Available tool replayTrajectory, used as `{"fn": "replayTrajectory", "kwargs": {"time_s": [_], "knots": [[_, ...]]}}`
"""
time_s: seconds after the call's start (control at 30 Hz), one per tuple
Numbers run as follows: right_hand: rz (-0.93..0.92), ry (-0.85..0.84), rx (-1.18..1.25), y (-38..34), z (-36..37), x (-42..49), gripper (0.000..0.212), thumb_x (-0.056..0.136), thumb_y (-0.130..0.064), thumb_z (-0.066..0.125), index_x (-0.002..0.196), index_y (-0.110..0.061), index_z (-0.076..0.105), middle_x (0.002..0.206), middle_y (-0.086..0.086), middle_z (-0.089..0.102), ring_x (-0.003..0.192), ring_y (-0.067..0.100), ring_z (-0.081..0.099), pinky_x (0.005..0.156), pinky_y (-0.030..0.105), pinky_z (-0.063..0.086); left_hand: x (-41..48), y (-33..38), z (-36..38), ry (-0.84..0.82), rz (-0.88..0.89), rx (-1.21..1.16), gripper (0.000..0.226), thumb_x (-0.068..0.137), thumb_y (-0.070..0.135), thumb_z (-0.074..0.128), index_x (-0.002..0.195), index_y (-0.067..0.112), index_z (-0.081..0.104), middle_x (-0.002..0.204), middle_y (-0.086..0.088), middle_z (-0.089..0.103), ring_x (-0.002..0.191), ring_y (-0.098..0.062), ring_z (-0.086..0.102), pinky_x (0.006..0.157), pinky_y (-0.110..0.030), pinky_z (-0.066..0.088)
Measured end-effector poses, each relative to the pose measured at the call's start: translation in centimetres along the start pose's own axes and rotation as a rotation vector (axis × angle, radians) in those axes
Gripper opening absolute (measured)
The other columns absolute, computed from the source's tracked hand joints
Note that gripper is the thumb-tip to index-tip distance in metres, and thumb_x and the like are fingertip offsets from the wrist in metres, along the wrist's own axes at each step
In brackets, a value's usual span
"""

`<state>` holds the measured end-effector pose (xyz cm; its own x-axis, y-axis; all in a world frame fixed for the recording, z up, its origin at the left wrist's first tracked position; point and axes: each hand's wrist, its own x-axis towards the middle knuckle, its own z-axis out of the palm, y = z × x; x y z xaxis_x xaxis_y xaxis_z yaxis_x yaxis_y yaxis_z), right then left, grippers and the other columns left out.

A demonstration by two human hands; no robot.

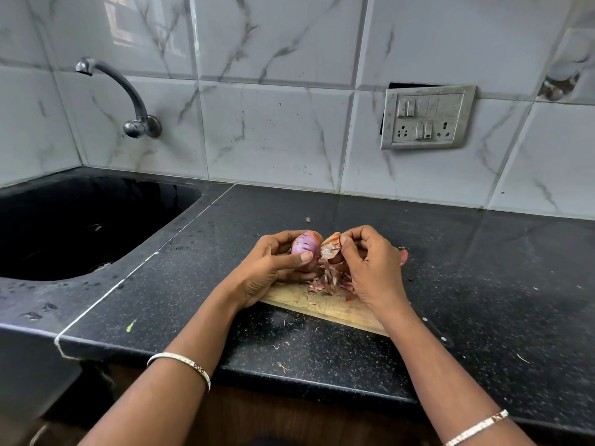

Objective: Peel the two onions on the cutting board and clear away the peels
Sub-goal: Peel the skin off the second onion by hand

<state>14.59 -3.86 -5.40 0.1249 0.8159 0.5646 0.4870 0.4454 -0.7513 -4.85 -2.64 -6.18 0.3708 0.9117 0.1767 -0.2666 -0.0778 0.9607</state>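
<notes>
L hand [277, 262] cups onion [305, 247], fingers closed round it, above cutting board [331, 309]. R hand [367, 252] just beside, pinching peel flap [331, 244] attached at onion's R side. Pull goes away from L hand. Peel pile [330, 280] below hands.

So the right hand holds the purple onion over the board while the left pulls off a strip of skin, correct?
Not quite: the hands are swapped. In the head view the left hand holds the onion over the board, and the right hand pulls off the skin.
</notes>
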Motion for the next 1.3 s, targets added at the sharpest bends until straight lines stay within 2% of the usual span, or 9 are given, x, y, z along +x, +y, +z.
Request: {"fn": "replayTrajectory", "kwargs": {"time_s": [0.1,0.2,0.33,0.5,0.7,1.03,1.1,1.2,1.3], "knots": [[0.010,0.057,-0.049,0.0,-0.2,0.1,0.007,0.096,-0.015,0.063,0.091,-0.016,0.067,0.078,-0.008,0.071,0.076,0.010,0.069,0.072,0.023,0.050,0.1,-0.1,-0.2,-0.002,-0.008,-0.020,0.051,0.080,0.006,0.073,0.129,0.004,0.063,0.115,-0.016,0.070,0.096,-0.028,0.071,0.084,-0.038,0.063],[0.023,0.072,-0.069,-0.1,-0.3,0.1,0.003,0.093,-0.014,0.068,0.092,-0.017,0.068,0.082,-0.010,0.071,0.079,0.005,0.068,0.071,0.013,0.050,0.1,-0.1,-0.3,-0.008,-0.007,-0.033,0.053,0.079,0.004,0.073,0.131,0.004,0.061,0.115,-0.016,0.071,0.097,-0.030,0.072,0.085,-0.040,0.063],[-0.039,0.069,-0.135,-0.5,-0.6,-0.2,0.018,0.085,-0.006,0.067,0.093,-0.023,0.070,0.093,-0.014,0.068,0.084,0.000,0.064,0.075,0.025,0.053,0.0,-0.2,-0.2,0.008,0.003,-0.005,0.061,0.075,0.001,0.078,0.133,0.006,0.060,0.125,-0.021,0.068,0.104,-0.031,0.070,0.087,-0.041,0.062],[-0.024,-0.022,0.023,-1.2,-0.5,-0.3,0.004,0.088,-0.022,0.076,0.091,-0.022,0.076,0.085,-0.013,0.073,0.081,0.001,0.067,0.071,0.008,0.046,-0.1,-0.3,-0.1,0.073,0.093,0.257,0.071,0.064,-0.001,0.092,0.127,0.020,0.066,0.125,-0.013,0.069,0.111,-0.025,0.069,0.086,-0.034,0.059],[0.000,-0.114,0.031,-1.3,-0.2,-0.6,0.018,0.086,-0.028,0.079,0.102,-0.019,0.080,0.088,-0.011,0.077,0.079,-0.004,0.069,0.070,0.009,0.052,-0.3,-0.1,0.6,0.101,0.184,0.423,0.074,0.061,-0.005,0.093,0.124,0.013,0.059,0.122,-0.011,0.062,0.094,-0.004,0.069,0.080,-0.020,0.056],[-0.129,-0.113,-0.082,-0.8,-0.1,-0.6,0.021,0.091,-0.014,0.071,0.111,-0.011,0.076,0.107,0.004,0.075,0.093,-0.013,0.064,0.075,0.003,0.045,-0.2,-0.4,0.5,0.099,0.223,0.504,0.075,0.060,0.001,0.096,0.121,0.017,0.054,0.121,-0.008,0.058,0.090,-0.003,0.066,0.077,-0.022,0.056],[-0.145,-0.113,-0.093,-0.7,-0.1,-0.6,0.019,0.092,-0.011,0.069,0.110,-0.010,0.076,0.104,0.004,0.074,0.080,-0.010,0.067,0.066,0.009,0.047,-0.2,-0.4,0.5,0.099,0.220,0.504,0.075,0.060,0.001,0.096,0.121,0.017,0.054,0.121,-0.007,0.058,0.091,-0.004,0.066,0.078,-0.023,0.056],[-0.141,-0.113,-0.083,-0.7,-0.2,-0.7,0.019,0.091,-0.009,0.069,0.108,-0.011,0.077,0.101,-0.005,0.074,0.079,0.019,0.073,0.067,0.033,0.054,-0.2,-0.4,0.4,0.104,0.222,0.516,0.075,0.060,0.004,0.097,0.120,0.020,0.055,0.121,-0.006,0.058,0.092,-0.007,0.066,0.078,-0.025,0.057],[-0.156,-0.110,-0.092,-0.7,-0.1,-0.7,0.023,0.089,-0.006,0.069,0.111,-0.009,0.076,0.101,0.003,0.075,0.080,-0.007,0.069,0.064,0.010,0.050,-0.2,-0.4,0.3,0.102,0.215,0.502,0.075,0.061,0.004,0.097,0.120,0.020,0.055,0.121,-0.009,0.058,0.094,-0.011,0.066,0.080,-0.027,0.058]]}}
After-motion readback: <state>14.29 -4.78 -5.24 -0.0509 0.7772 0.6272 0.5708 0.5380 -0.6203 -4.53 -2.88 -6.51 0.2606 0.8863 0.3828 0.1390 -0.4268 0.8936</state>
